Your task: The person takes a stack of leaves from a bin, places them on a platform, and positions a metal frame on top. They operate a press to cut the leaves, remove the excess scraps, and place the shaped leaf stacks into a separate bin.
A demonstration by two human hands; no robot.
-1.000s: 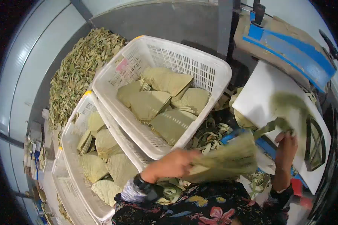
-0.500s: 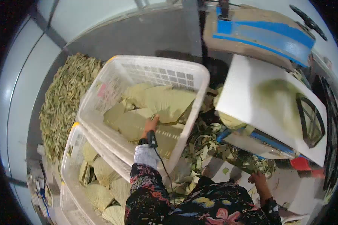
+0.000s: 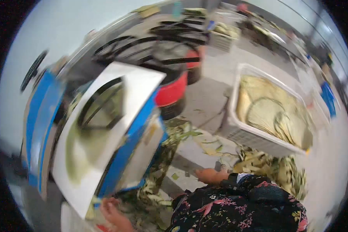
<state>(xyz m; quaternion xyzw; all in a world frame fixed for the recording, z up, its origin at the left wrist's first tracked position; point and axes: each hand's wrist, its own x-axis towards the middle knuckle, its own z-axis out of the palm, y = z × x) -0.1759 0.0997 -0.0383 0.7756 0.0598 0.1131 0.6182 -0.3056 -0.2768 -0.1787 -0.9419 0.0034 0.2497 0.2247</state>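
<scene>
My left hand is low on the left, close to the lower corner of a slanted white board. Its blurred fingers look loosely apart, with nothing visible in them. A small piece of pale leaf hangs by that corner. My right hand is in front of my body above the floor, its fingers loosely stretched to the left and holding nothing I can see. A white plastic crate filled with flat yellowish leaves stands beyond it to the right.
A blue-sided machine carries the white board, with a black curved frame on top. Red-and-black drums stand behind it. Leaf scraps litter the floor. Another crate stands farther back.
The view has swung right, from the crates of stacked leaves to the machine and the filled crate. My left hand has come away from the leaves in the crate.
</scene>
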